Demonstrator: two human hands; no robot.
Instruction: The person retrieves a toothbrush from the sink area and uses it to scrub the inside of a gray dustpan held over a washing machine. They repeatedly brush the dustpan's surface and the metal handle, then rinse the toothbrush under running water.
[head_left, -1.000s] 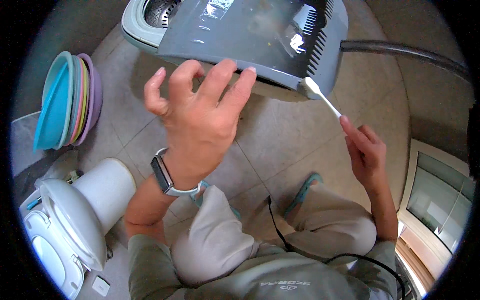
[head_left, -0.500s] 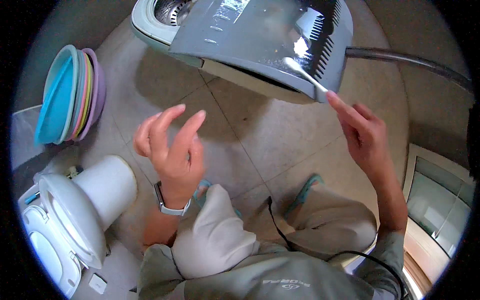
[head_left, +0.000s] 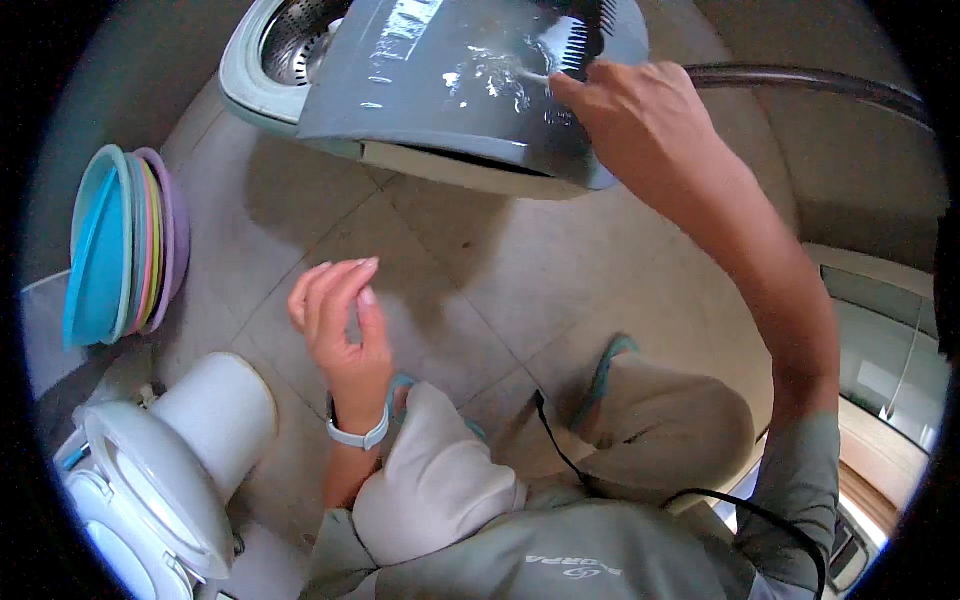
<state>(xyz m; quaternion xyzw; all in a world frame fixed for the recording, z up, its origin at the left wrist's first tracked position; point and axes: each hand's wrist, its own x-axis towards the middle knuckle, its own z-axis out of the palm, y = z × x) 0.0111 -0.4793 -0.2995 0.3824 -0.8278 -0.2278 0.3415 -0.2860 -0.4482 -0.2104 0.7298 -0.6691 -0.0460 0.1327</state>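
Observation:
My right hand point(head_left: 640, 110) is closed around a thin white swab-like stick point(head_left: 537, 77). Most of the stick is hidden by the fingers, and its tip touches the top of a grey curved appliance panel point(head_left: 400, 115). Wet, shiny streaks cover that panel, and dark slots run along its right side. A white-rimmed opening with a perforated metal drum point(head_left: 292, 50) adjoins the panel on its left. My left hand point(head_left: 342, 315), with a watch at the wrist, hovers over the floor with loosely bent fingers, apart from the thumb and holding nothing.
A stack of coloured basins point(head_left: 130, 240) leans at the left wall. Below it stands a white toilet point(head_left: 215, 420) with its seat point(head_left: 115, 545). A dark hose point(head_left: 810, 80) runs right from the appliance. A glass-fronted cabinet point(head_left: 880, 350) stands at the right. The floor is tiled point(head_left: 450, 290).
My right hand has moved up and left, bringing the stick onto the wet panel. My left hand has drawn its fingers closer together. The whole view has shifted slightly.

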